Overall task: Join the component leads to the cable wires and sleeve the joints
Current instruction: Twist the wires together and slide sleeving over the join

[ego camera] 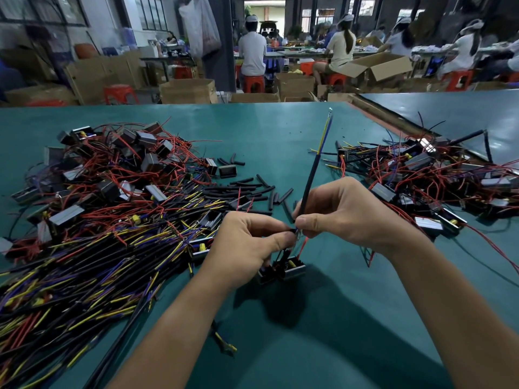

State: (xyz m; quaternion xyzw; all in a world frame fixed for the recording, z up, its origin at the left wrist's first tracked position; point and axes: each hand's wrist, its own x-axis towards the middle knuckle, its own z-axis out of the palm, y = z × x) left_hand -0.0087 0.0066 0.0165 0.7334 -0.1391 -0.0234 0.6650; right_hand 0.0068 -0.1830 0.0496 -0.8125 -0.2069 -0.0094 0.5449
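Observation:
My right hand [345, 214] pinches the lower end of a black cable [311, 175] that rises away from me, its yellow and blue wires fanning out at the far tip. My left hand [247, 237] pinches a small black sleeve and wire ends right where the two hands meet. Below the fingers hangs a small black component [280, 270] with a yellow part and a red lead, just above the green table [280, 130]. The joint itself is hidden by my fingertips.
A big heap of components and cables [106, 209] fills the left side. Loose black sleeve pieces [252, 186] lie in the middle, beyond my hands. Another pile of components with red leads [427, 178] sits at the right. People work at benches behind.

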